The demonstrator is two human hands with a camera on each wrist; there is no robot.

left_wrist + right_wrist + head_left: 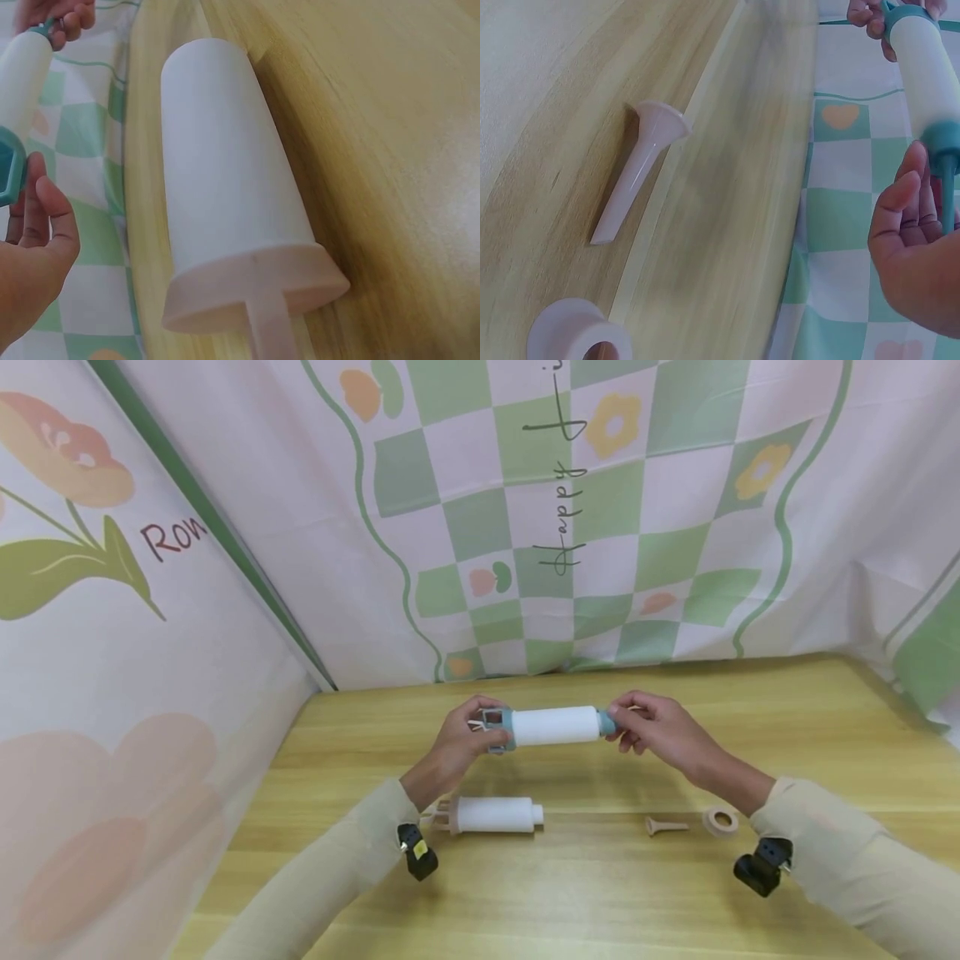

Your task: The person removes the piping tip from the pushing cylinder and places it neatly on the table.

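Note:
Held level above the table is a sausage stuffer (557,725) with a white barrel and teal end fittings. My left hand (453,739) grips its teal handle end, thumb on the near side and fingers behind. At the other end, my right hand (667,732) pinches the teal end cap; in the right wrist view a thin teal nozzle (948,191) runs down from that cap past the fingers. Below my left hand, a second sausage stuffer (495,815), white with a pink handle end, lies on its side on the table.
On the wooden table (600,902), a pink flared nozzle (636,176) lies below my right hand. Beside it is a pink ring cap (551,330). A patterned curtain (525,568) hangs along the back edge, and another cloth (150,693) along the left.

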